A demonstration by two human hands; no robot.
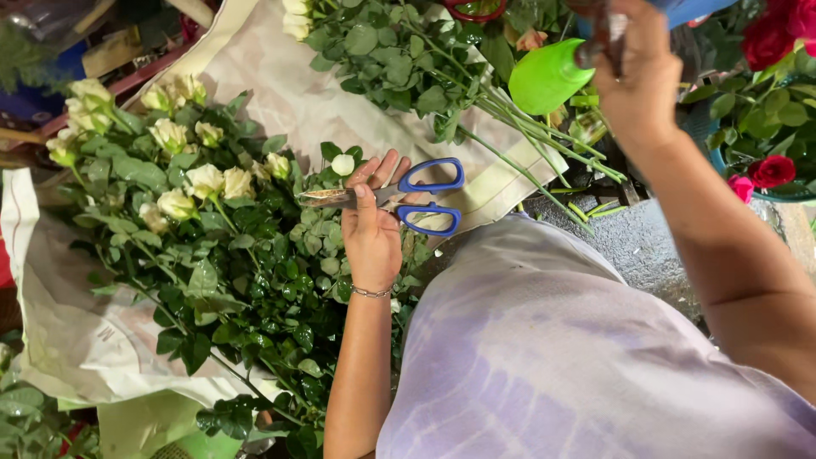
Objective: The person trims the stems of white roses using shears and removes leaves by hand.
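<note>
Left hand [371, 229] grips blue-handled scissors [399, 201] over the cream roses [191, 183].
Scissors lie crosswise, blades pointing left toward blooms just beyond the fingertips; right hand [637, 81], farther off, clasps a dark stem.

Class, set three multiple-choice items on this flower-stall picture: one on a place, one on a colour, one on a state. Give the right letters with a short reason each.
1. Where do the white roses lie?
A. on pale wrapping paper
B. in a glass vase
C. on a chair

2. What colour are the handles of the scissors?
A. red
B. blue
C. yellow

3. How do the scissors' blades stand?
A. wide open
B. closed together
C. broken off

Answers: 1 A, the paper spreads beneath the bunch. 2 B, both loops are blue. 3 B, the left hand holds them with blades shut, forming one point.
</note>
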